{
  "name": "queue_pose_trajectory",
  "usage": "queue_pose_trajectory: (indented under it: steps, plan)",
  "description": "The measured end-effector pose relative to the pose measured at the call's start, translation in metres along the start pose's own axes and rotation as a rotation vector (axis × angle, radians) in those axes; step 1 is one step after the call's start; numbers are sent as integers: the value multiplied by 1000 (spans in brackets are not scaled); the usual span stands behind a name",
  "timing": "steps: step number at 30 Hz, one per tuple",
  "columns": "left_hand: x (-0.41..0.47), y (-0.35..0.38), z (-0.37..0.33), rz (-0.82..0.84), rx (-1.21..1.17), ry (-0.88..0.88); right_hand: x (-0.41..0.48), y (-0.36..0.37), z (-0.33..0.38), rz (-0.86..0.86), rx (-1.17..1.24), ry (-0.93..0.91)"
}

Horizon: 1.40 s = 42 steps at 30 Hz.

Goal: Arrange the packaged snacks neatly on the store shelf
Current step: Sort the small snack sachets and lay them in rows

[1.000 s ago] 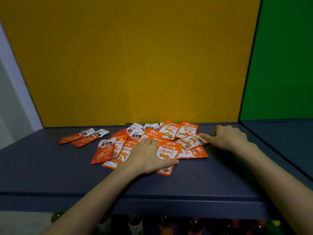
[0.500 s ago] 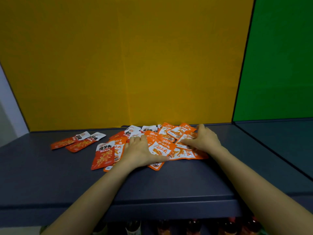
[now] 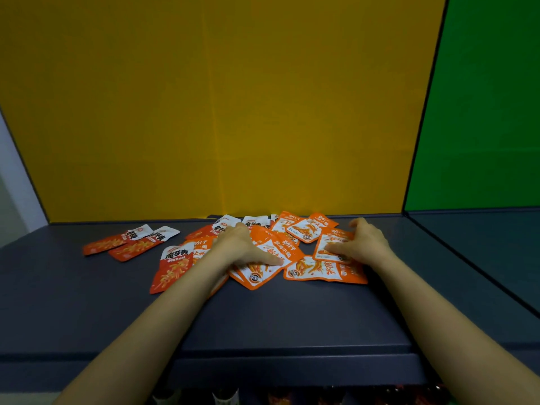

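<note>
Flat orange-and-white foil snack packets: heaped loosely, overlapping and askew, at the far middle of a dark slate-blue shelf board, reaching back to the foot of a plain yellow back panel. To the right, a green panel behind a second stretch of dark board.

Left hand: open, palm down, fingers straight and spread over the left half of the heap, thumb stretched right. Presses on a tilted orange-and-white packet at the near edge of the pile.

Right hand: palm down at the right side of the heap, fingers spread and only lightly bent, thumb pointing left. Rests on top of a small orange-and-white packet, nothing lifted. Just nearer, touching that one, a wide orange-and-white packet lying flat.

At the heap's near left, partly under the left forearm, a red-and-white pouch with bold black characters. Well apart to the far left, a pair of long red-and-white packets, side by side and touching, slanted.

Below the shelf's near edge, dim bottle tops, too dark to make out.
</note>
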<state>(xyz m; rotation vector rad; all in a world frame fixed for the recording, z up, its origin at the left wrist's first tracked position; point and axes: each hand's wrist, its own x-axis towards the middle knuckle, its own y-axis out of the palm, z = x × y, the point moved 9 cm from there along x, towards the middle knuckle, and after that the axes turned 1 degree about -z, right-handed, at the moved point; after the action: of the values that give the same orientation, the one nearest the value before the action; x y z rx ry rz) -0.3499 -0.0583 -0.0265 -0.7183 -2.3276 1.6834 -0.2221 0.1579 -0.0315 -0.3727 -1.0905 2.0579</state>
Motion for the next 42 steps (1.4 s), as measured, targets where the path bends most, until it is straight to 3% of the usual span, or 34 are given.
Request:
queue_pose_trajectory:
  steps: [4, 9, 18, 25, 36, 42]
  plan:
    - [-2, 2, -3, 104, -148, -35, -1, 1, -1, -16, -71, 28]
    - [0, 2, -1, 89, -307, -16, -5, 5, 7, -25, -206, -5]
    - [3, -5, 2, 80, -624, 98, 10, 5, -3, 87, -35, 80]
    - [10, -13, 11, 57, -908, 83, 12, 10, 1, 1, -191, 73]
    - [15, -19, 21, 39, -1198, 51, 24, 10, -11, 115, -24, 197]
    - [13, -16, 18, 61, -1259, 55, 21, -1, -19, -2, 86, 179]
